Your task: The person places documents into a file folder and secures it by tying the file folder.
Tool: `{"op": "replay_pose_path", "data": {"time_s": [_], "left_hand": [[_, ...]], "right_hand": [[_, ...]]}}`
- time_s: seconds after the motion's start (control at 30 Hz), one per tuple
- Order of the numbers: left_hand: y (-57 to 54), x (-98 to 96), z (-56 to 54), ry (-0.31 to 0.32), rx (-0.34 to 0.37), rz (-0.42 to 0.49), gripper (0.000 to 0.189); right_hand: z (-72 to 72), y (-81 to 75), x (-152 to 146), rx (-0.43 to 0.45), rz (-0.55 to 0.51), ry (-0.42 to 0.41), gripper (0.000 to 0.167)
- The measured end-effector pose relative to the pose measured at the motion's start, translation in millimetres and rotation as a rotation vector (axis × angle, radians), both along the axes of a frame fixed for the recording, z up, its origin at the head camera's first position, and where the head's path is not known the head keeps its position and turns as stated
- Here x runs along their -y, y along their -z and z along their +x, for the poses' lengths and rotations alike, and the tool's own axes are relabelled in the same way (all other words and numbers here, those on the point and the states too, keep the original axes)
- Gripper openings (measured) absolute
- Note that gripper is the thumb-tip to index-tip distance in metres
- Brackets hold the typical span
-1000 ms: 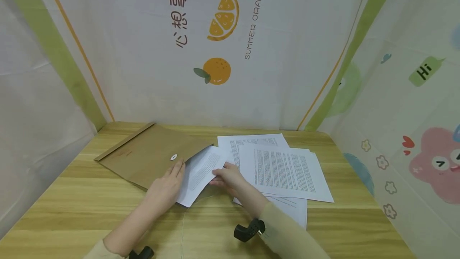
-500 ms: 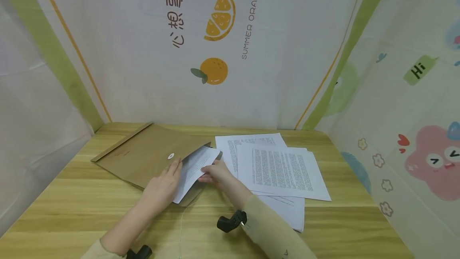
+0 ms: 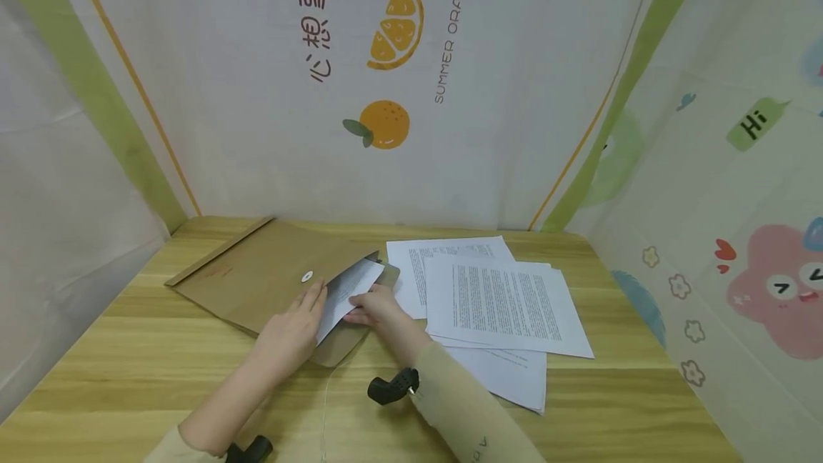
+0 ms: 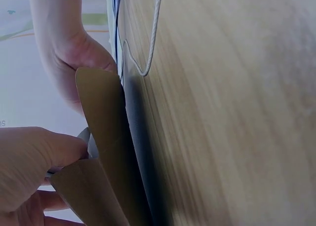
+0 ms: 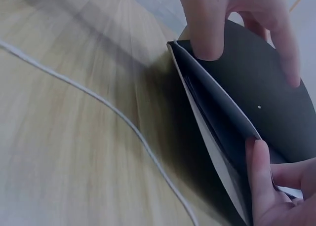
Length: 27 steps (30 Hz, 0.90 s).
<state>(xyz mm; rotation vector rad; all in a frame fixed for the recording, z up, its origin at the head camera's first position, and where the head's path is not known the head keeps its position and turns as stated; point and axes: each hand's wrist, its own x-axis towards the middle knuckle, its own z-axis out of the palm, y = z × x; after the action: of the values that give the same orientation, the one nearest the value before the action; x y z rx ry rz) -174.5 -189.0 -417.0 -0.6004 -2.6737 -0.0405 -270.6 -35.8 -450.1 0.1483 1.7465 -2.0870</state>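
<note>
The brown paper document envelope [image 3: 270, 252] lies tilted on the table, its mouth towards the right and its flap [image 3: 341, 349] folded open. My left hand [image 3: 289, 338] grips the front panel at the mouth, beside a white button [image 3: 307, 276]. In the left wrist view, its thumb reaches in behind the panel edge. My right hand [image 3: 381, 306] pinches white printed sheets [image 3: 346, 295] partway inside the envelope. The far part of the sheets is hidden under the front panel. In the right wrist view, the right hand's fingers [image 5: 260, 169] sit low in the mouth.
Several printed sheets [image 3: 504, 309] lie loosely overlapped on the wooden table [image 3: 617, 406] to the right of the envelope. A thin white string [image 5: 108, 105] runs from the envelope over the table. Patterned curtains [image 3: 476, 177] stand behind and at both sides.
My right hand has moved left, sliding the sheets deeper into the envelope, and more of the open flap shows. The left hand keeps its hold on the front panel.
</note>
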Motion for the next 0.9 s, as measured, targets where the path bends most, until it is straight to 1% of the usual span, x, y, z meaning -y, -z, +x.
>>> {"op": "replay_pose_path", "data": {"time_s": [0.13, 0.3, 0.53, 0.73, 0.9], "left_hand": [[-0.7, -0.9, -1.0, 0.003, -0.007, 0.002, 0.059], [-1.4, -1.9, -1.4, 0.006, 0.012, 0.009, 0.057], [-2.4, -3.0, -2.2, 0.009, 0.022, 0.010, 0.057], [-4.3, -4.1, -2.2, 0.007, 0.044, 0.008, 0.056], [-5.2, -3.3, 0.1, -0.002, 0.064, 0.006, 0.062]], "right_hand": [[-3.0, 0.4, 5, -0.020, 0.024, 0.036, 0.042], [-4.6, 0.9, 8, -0.044, 0.084, 0.076, 0.039], [-7.1, 1.0, 12, -0.059, 0.128, 0.097, 0.039], [-7.2, 2.1, 16, -0.090, 0.157, 0.126, 0.028], [-7.2, 5.6, 21, -0.122, 0.168, 0.143, 0.023]]}}
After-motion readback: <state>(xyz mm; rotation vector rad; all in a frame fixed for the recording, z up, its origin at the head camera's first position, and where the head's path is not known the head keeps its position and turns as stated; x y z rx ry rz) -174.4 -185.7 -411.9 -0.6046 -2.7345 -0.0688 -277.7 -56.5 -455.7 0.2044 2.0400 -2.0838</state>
